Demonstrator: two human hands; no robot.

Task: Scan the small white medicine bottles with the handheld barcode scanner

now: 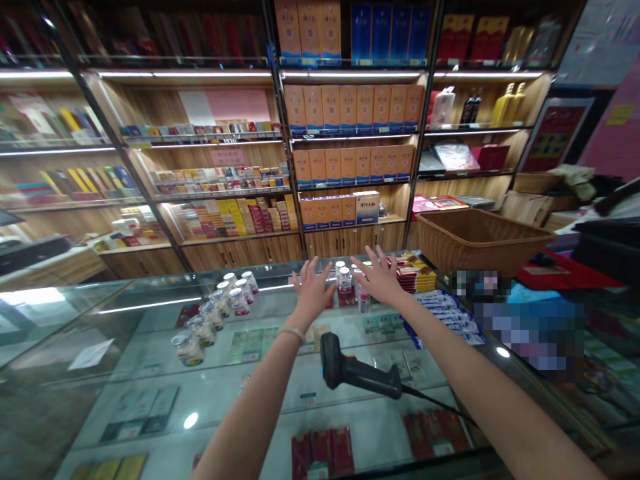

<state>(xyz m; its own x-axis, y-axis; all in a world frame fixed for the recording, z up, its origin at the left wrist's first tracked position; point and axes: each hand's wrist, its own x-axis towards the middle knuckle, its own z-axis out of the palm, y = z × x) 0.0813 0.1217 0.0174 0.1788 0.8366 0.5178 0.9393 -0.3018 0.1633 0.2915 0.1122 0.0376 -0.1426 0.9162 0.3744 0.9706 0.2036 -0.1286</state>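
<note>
Both arms reach out over a glass counter. My left hand is open, its fingers spread, just left of a small group of white-capped jars. On the other side of those jars my right hand is also open with fingers apart, partly covering some of them. Neither hand holds anything. Below the hands lies a black barcode scanner with its cable running right. Two slanting rows of similar jars stand to the left. Blue-and-white packets lie beneath my right forearm, beside red and yellow packets.
A brown wicker basket stands at the right on the counter, near a red item and a black box. White paper lies at the left. Behind the counter, wooden shelves hold many boxes and bottles.
</note>
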